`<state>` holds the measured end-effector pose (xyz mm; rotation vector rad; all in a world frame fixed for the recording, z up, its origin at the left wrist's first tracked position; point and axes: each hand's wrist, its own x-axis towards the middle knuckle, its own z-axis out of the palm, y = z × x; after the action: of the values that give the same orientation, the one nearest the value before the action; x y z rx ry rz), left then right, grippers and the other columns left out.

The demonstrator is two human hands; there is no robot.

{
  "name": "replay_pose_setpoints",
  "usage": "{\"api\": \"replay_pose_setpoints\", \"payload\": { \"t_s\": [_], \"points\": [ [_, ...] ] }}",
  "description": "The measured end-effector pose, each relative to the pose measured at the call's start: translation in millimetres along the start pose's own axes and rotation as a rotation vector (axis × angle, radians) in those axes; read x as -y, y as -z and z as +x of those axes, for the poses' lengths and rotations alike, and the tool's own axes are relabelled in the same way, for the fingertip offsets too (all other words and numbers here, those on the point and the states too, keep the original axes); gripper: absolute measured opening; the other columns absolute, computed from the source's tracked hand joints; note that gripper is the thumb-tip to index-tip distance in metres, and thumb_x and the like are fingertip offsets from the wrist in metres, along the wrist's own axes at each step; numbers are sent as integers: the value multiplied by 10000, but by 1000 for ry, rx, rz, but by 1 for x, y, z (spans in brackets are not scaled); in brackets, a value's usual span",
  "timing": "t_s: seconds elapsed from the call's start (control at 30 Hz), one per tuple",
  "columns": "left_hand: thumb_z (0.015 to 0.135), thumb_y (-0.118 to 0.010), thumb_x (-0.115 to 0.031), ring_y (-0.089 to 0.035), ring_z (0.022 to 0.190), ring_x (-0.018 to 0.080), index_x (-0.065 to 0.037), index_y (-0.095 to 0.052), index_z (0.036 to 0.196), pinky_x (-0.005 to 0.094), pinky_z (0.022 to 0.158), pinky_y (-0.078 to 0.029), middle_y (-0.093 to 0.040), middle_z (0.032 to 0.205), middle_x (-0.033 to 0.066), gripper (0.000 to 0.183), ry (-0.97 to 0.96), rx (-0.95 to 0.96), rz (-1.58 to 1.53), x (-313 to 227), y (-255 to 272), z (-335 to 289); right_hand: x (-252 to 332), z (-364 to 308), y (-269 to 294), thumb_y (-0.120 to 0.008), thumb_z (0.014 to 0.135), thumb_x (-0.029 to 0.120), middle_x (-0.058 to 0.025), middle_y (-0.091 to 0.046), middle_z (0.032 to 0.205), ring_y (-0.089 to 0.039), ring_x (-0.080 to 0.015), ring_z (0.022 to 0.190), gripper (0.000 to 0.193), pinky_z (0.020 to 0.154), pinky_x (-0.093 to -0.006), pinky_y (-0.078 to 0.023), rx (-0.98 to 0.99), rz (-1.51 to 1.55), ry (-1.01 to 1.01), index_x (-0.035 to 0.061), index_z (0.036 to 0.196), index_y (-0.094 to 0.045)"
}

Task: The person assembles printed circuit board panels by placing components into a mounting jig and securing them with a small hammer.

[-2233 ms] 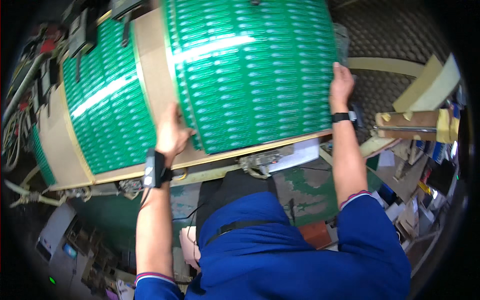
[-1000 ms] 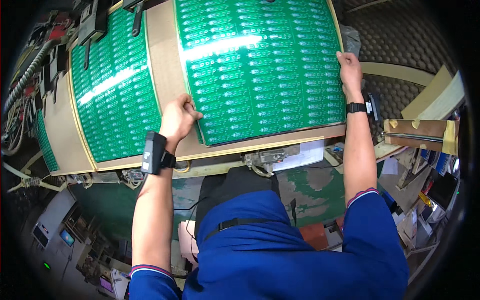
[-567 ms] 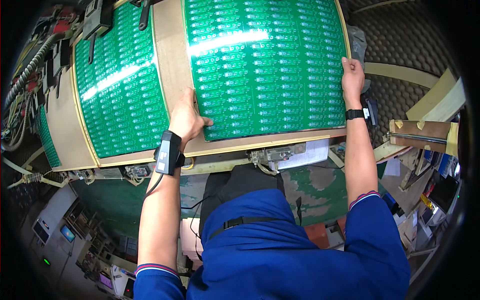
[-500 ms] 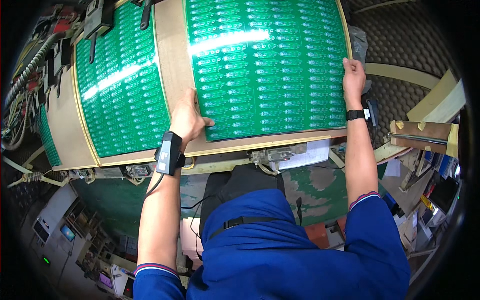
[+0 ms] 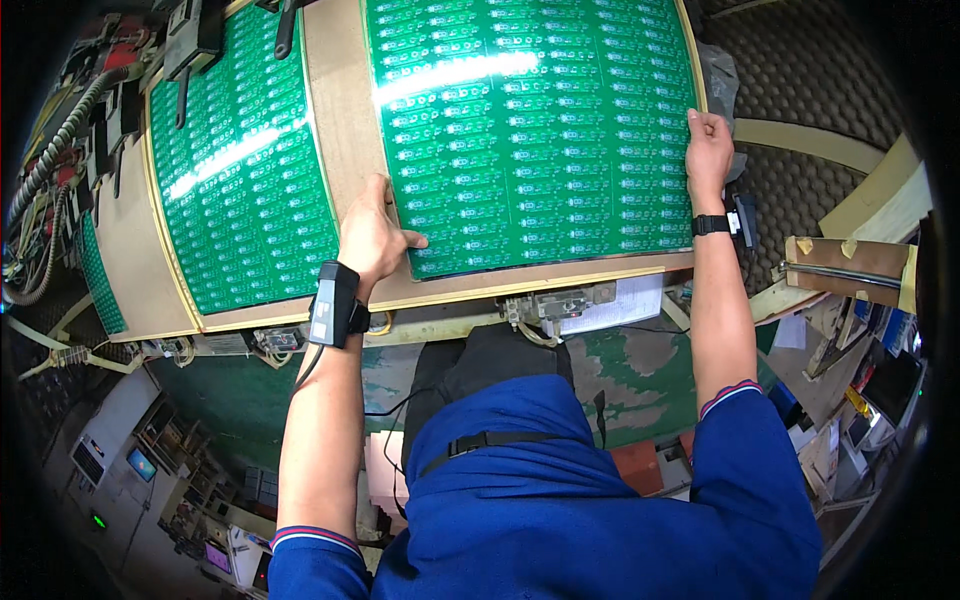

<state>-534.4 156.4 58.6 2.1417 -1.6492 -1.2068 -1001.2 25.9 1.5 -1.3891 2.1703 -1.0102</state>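
Observation:
A large green printed circuit board panel (image 5: 540, 180), covered in rows of small repeated patterns, lies on a tan board (image 5: 345, 90) in front of me. At its lower left corner rests my left hand (image 5: 372, 238): the thumb reaches onto the panel's surface, and the forefinger points away along its left edge. The hand is open, with some fingers hidden beneath it. My right hand (image 5: 708, 155) is closed on the panel's right edge, fingers curled and thumb toward the rim. A second green circuit board panel (image 5: 245, 190) lies to the left, beyond a strip of bare tan board.
Black clamps with handles (image 5: 190, 40) overhang the left panel. Cables and a ribbed hose (image 5: 70, 110) crowd the far left. Dark bumpy foam (image 5: 800, 80) lies at the right, near a cardboard piece with a metal rod (image 5: 850, 270). Metal fittings (image 5: 560, 305) sit under the front edge.
Both hands keep their places on the panel. The view has shifted very slightly; nothing else has visibly moved.

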Motion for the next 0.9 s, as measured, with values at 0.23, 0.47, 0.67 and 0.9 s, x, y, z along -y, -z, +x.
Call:
{"api": "replay_pose_setpoints", "payload": {
  "t_s": [0.23, 0.47, 0.67, 0.9],
  "points": [
    [566, -933, -17, -621, 898, 240, -5, -535, 1122, 377, 817, -509, -648, 978, 124, 684, 17, -4, 18, -5, 0, 0, 7, 2, -2, -721, 938, 297, -59, -673, 756, -614, -162, 695, 296, 682, -322, -488, 2, -49, -22, 3, 943, -682],
    [577, -925, -38, -626, 897, 271, -13, -533, 1168, 397, 803, -514, -655, 992, 143, 710, -14, -26, 50, -8, -8, 3, 4, 7, 11, -708, 949, 322, -89, -705, 795, -658, -197, 737, 297, 698, -353, -504, -22, -74, 23, 26, 940, -681],
    [574, -790, 180, -526, 927, 150, -22, -511, 1192, 283, 862, -451, -577, 1008, 33, 707, 1, -7, -412, 8, -12, -13, 2, -10, -14, -701, 948, 311, -119, -711, 810, -682, -248, 745, 275, 689, -376, -517, -103, 39, 65, 38, 930, -678],
    [577, -865, 78, -556, 843, 185, -21, -522, 1069, 331, 770, -468, -561, 891, 36, 609, 82, 14, -136, -15, -5, -6, 15, -4, 0, -715, 934, 230, -111, -682, 814, -645, -218, 743, 223, 693, -356, -502, -129, -125, 181, 13, 946, -663]
  ]
}}
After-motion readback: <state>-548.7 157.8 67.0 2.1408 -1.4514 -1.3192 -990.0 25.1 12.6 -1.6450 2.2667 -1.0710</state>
